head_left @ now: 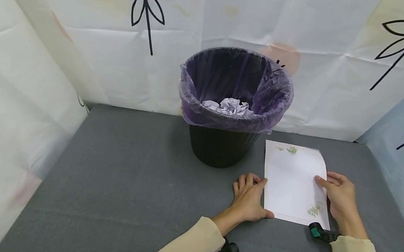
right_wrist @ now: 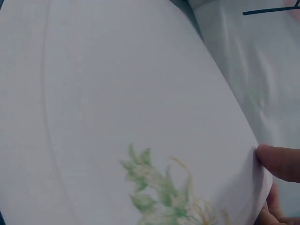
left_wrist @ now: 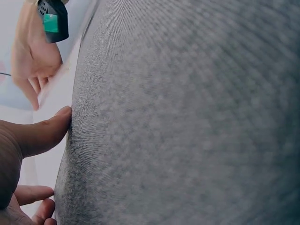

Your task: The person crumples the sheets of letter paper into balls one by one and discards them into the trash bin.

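Note:
A white sheet of paper [head_left: 290,179] with green leafy prints lies on the grey table, right of the bin; whether more sheets lie under it I cannot tell. My right hand [head_left: 341,198] pinches its right edge between thumb and fingers, and that side bows up off the table. In the right wrist view the thumb [right_wrist: 281,163] is on top of the paper, with fingers behind the edge. My left hand [head_left: 248,197] rests at the sheet's lower left corner. Its thumb [left_wrist: 47,132] touches the near edge, while the fingertips meet the left edge.
Behind the hands stands a black bin [head_left: 220,146] lined with a purple bag [head_left: 277,98], with crumpled paper [head_left: 230,106] inside. Patterned white cloth [head_left: 147,73] hangs along the back and sides of the grey table [head_left: 119,174].

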Motion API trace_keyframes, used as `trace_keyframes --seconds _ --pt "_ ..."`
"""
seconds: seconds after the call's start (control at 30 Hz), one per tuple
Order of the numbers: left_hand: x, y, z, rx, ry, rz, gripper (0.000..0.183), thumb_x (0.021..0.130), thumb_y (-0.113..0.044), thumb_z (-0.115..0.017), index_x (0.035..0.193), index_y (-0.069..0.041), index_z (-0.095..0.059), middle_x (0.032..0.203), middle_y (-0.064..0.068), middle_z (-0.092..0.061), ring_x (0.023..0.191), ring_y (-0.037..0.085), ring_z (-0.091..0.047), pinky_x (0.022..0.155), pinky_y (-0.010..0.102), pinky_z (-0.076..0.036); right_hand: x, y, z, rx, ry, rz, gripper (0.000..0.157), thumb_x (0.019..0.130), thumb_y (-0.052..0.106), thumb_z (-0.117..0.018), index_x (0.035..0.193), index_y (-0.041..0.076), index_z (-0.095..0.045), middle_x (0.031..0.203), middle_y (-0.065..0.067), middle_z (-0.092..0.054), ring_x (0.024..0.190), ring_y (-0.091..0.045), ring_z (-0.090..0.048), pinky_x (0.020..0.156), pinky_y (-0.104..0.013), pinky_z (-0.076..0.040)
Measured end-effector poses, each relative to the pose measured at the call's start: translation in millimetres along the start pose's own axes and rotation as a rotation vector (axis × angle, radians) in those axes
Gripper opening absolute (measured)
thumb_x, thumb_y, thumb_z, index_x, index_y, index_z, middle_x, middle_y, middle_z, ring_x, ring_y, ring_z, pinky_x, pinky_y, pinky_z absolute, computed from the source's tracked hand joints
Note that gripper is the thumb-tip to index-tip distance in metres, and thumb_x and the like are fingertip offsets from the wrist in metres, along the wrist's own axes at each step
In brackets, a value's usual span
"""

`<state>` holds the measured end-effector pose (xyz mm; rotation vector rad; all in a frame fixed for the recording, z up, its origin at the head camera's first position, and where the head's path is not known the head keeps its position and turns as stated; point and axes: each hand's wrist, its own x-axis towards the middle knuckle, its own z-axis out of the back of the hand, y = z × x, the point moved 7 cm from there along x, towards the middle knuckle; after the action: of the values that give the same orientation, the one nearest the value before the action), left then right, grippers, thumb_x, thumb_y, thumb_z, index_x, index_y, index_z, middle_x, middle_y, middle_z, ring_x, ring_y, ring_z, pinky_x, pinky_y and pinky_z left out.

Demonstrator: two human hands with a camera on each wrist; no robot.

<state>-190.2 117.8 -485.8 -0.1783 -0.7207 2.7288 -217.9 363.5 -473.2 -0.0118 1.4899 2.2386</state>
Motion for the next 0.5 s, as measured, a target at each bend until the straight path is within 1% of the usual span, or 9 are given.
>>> trace_keyframes --seconds 0.07,0.13,0.2,0.27,0.3,0.37,0.43,0.5 --pt "-0.1 0.8 0.4 -0.011 0.001 0.012 0.095 0.069 -0.054 -0.092 0.149 -0.022 -0.052 0.130 -0.004 -0.044 0.124 0.020 -0.035 0.101 0.037 -0.030 -2 1 -0.2 0.113 0.017 -0.010 0.067 0.098 0.013 -0.068 0.151 -0.007 -0.032 0.094 0.013 -0.058 0.080 -0.001 -0.058 0.064 -0.017 -0.051" --pt "-0.2 1.6 1.2 -0.021 0.005 0.023 0.096 0.068 -0.052 -0.093 0.149 -0.022 -0.051 0.130 -0.003 -0.044 0.124 0.021 -0.035 0.102 0.038 -0.030 -5 4 -1.1 0.232 0.052 0.006 0.064 0.098 0.010 -0.068 0.151 -0.004 -0.036 0.093 0.016 -0.059 0.080 -0.001 -0.060 0.064 -0.018 -0.053" --pt "0.0 2.5 2.5 -0.042 0.010 0.037 0.097 0.068 -0.049 -0.094 0.149 -0.021 -0.050 0.130 -0.002 -0.044 0.124 0.021 -0.036 0.102 0.038 -0.030 -11 10 -1.2 0.333 0.106 0.056 0.053 0.098 0.009 -0.069 0.146 0.002 -0.047 0.098 0.012 -0.059 0.082 -0.003 -0.061 0.065 -0.019 -0.054" --pt "0.3 3.5 4.8 -0.083 0.011 0.056 0.096 0.069 -0.046 -0.094 0.149 -0.019 -0.050 0.131 0.000 -0.045 0.123 0.021 -0.037 0.101 0.038 -0.031 -17 18 0.1 0.432 0.156 0.120 0.038 0.097 0.008 -0.069 0.133 0.008 -0.059 0.102 0.006 -0.059 0.084 -0.006 -0.063 0.065 -0.021 -0.054" --pt "0.4 4.0 6.5 -0.119 0.004 0.063 0.093 0.070 -0.043 -0.094 0.149 -0.018 -0.050 0.131 0.001 -0.047 0.123 0.022 -0.038 0.100 0.038 -0.031 -19 22 1.0 0.482 0.181 0.154 0.030 0.097 0.007 -0.069 0.126 0.010 -0.063 0.103 0.004 -0.060 0.085 -0.007 -0.063 0.066 -0.021 -0.055" --pt "0.4 4.9 11.7 -0.209 -0.019 0.075 0.084 0.075 -0.037 -0.091 0.147 -0.015 -0.052 0.131 0.003 -0.050 0.123 0.022 -0.041 0.100 0.038 -0.033 -24 29 2.5 0.579 0.226 0.215 0.022 0.097 0.003 -0.068 0.117 0.013 -0.068 0.105 0.001 -0.061 0.087 -0.009 -0.065 0.067 -0.023 -0.055" --pt "0.2 4.9 17.6 -0.331 -0.054 0.066 0.072 0.081 -0.029 -0.086 0.144 -0.011 -0.054 0.129 0.005 -0.055 0.121 0.022 -0.046 0.101 0.037 -0.036 -27 35 3.6 0.682 0.259 0.268 0.021 0.097 -0.002 -0.065 0.114 0.009 -0.071 0.106 -0.001 -0.064 0.090 -0.011 -0.066 0.069 -0.024 -0.056" --pt "-0.4 3.7 25.2 -0.470 -0.098 0.029 0.058 0.088 -0.021 -0.079 0.140 -0.007 -0.056 0.120 0.005 -0.062 0.112 0.017 -0.054 0.097 0.032 -0.042 -30 39 3.7 0.797 0.294 0.322 0.024 0.097 -0.010 -0.060 0.115 0.002 -0.071 0.109 -0.004 -0.065 0.095 -0.014 -0.066 0.074 -0.025 -0.055"
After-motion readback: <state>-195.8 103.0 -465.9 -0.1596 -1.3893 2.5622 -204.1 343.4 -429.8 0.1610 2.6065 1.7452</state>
